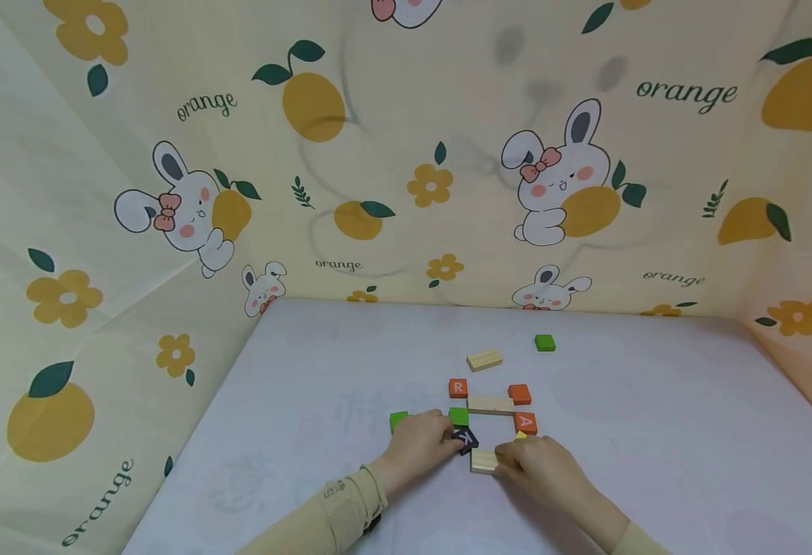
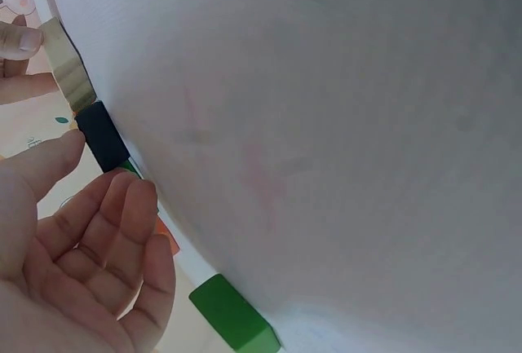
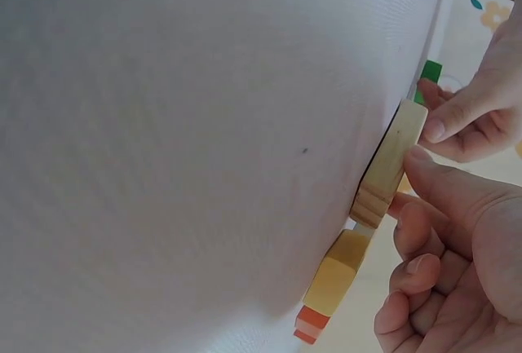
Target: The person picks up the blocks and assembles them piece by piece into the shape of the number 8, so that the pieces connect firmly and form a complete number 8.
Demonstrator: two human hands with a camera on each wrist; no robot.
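My left hand [image 1: 416, 445] pinches a black letter block [image 1: 466, 441] between thumb and fingertips; in the left wrist view the block [image 2: 103, 136] shows its plain dark side. With thumb and index finger, my right hand [image 1: 547, 472] pinches the end of a plain wooden block [image 1: 483, 461] lying on the table. Its grooved side [image 3: 389, 165] shows in the right wrist view. A green block [image 1: 459, 417] is just beyond the black one. By the right hand sits a yellow block [image 3: 336, 271], mostly hidden from the head view.
An orange R block [image 1: 457, 388], another orange block [image 1: 520, 394], an orange A block [image 1: 526, 423] and a wooden block [image 1: 490, 405] form the far part of a ring. Outside it lie green blocks [image 1: 545, 343] [image 2: 234, 314] and a wooden block [image 1: 484, 360] on the white table [image 1: 655, 401].
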